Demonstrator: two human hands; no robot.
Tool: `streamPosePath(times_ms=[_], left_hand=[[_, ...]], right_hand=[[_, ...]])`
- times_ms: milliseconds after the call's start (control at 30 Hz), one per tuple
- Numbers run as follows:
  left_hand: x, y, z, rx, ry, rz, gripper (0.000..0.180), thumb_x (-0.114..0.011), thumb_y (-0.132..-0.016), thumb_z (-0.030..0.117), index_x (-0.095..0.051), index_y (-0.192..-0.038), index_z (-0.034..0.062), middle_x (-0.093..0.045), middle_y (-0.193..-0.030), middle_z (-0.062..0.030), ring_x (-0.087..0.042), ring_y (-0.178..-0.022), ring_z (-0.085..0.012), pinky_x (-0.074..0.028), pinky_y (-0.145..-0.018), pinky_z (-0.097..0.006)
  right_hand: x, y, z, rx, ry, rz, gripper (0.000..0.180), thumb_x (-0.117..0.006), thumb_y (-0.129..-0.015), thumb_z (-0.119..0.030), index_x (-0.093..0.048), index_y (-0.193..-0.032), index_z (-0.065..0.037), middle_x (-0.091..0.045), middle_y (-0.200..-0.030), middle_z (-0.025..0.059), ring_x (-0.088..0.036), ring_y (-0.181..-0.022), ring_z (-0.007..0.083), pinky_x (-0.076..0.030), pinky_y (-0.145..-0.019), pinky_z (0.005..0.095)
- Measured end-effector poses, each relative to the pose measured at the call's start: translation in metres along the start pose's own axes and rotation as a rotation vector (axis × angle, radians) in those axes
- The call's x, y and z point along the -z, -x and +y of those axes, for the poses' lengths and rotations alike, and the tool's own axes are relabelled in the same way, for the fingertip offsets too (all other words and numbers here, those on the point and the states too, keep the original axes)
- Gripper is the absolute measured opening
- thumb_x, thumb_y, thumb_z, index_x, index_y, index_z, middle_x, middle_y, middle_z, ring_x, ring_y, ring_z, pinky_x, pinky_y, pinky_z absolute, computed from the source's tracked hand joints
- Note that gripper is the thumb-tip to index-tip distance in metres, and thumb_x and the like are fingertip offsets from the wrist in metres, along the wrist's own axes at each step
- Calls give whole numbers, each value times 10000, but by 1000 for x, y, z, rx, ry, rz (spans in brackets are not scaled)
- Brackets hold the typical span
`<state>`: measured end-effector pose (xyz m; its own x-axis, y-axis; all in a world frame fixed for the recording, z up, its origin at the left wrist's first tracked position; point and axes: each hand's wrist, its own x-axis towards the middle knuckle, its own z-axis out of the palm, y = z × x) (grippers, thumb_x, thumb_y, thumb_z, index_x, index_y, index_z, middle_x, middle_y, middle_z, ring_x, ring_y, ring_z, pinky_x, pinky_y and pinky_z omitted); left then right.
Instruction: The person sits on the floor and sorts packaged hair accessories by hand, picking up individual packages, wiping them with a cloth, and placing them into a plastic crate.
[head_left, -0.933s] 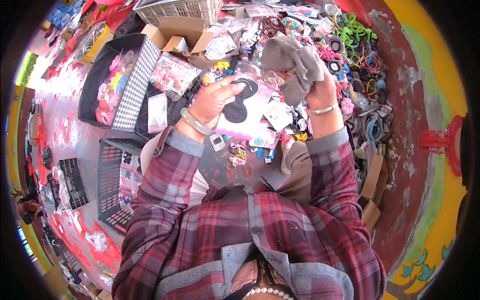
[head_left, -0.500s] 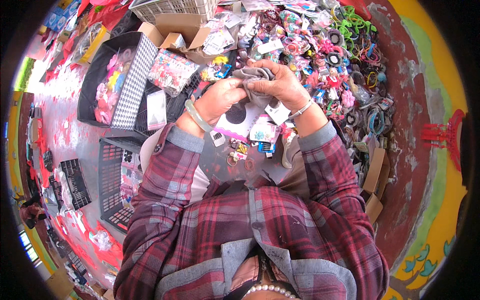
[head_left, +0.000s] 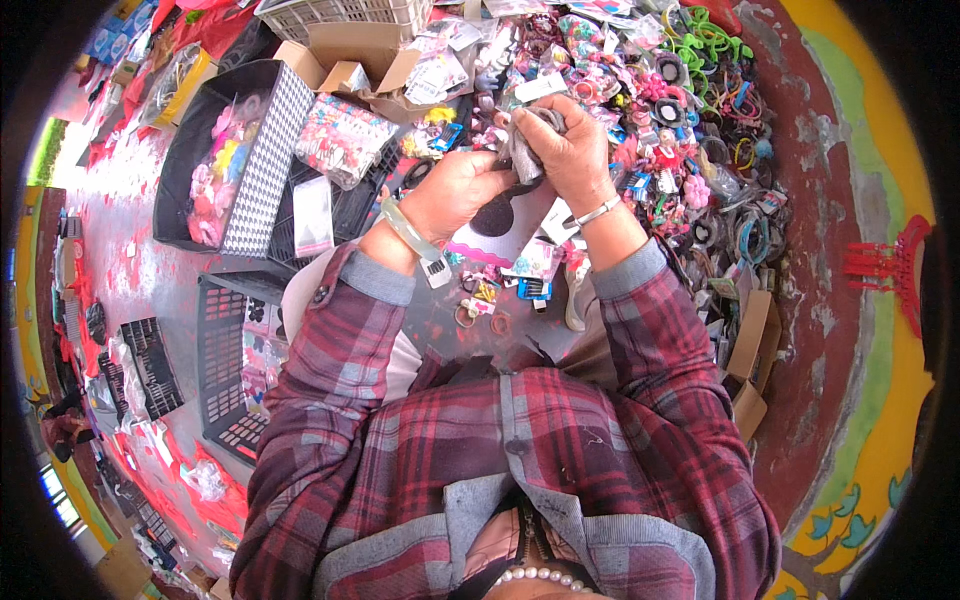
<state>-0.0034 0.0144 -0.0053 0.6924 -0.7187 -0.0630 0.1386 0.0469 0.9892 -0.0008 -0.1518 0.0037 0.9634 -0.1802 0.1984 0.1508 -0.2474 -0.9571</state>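
A bunched piece of grey fabric [head_left: 523,160] is held up in front of me, its exact kind hidden by the folds. My right hand [head_left: 575,150] is closed around its upper part. My left hand [head_left: 455,195] pinches the lower left edge, where a dark strip shows at the fingertips. Just below the hands is a white card [head_left: 510,233] with a black round patch and a pink wavy edge. Small carded hair accessories [head_left: 535,288] and a brown hair ring [head_left: 501,324] lie nearer to me.
A big heap of packaged hair accessories [head_left: 660,120] spreads to the right and far side. At left stand a black box [head_left: 265,165] with a checked side and a dark plastic crate [head_left: 222,350]. An open cardboard box [head_left: 350,50] and pale basket [head_left: 400,15] are behind.
My right hand has risen slightly and turned, pulling the grey fabric upright and narrower. My left hand has shifted slightly lower, uncovering a dark strip at the fabric's lower edge.
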Motion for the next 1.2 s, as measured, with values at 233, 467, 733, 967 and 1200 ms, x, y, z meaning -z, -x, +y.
streamPosePath(times_ms=[233,467,733,967,1200], left_hand=[[1,1,-6,11,-33,57,249,-513,-893,177,-591,-1018,-23,-589,-907,16,-499,-818,-47,-407,-731,-211],[9,12,6,2,173,208,204,-528,-879,151,-593,-970,-19,-603,-822,-5,-532,-698,-43,-438,-617,-202],[20,7,-9,53,-4,150,199,-512,-878,150,-598,-945,-17,-594,-816,12,-511,-693,-46,-426,-619,-212],[14,3,-7,50,13,92,200,-509,-887,157,-589,-960,-10,-585,-884,11,-508,-789,-42,-413,-697,-204],[14,6,-1,107,236,111,213,-514,-876,137,-579,-1008,-17,-616,-899,-28,-568,-788,-81,-456,-705,-219]], right_hand=[[5,-10,8,-13,-13,56,231,-684,-736,-236,-630,-763,-13,-597,-628,29,-527,-573,81,-444,-535,244],[59,-36,21,-333,-684,153,143,-650,-781,-148,-634,-854,-26,-623,-756,39,-579,-616,125,-477,-570,258],[40,-10,4,-252,-634,-517,380,-587,-843,-242,-539,-1122,11,-615,-964,64,-579,-857,128,-468,-767,260],[15,2,1,-35,116,-446,233,-707,-738,-213,-647,-851,-18,-625,-704,40,-551,-642,79,-462,-591,245],[37,-20,18,8,52,-154,200,-669,-772,-209,-657,-812,-14,-613,-675,47,-535,-598,98,-442,-550,255]])
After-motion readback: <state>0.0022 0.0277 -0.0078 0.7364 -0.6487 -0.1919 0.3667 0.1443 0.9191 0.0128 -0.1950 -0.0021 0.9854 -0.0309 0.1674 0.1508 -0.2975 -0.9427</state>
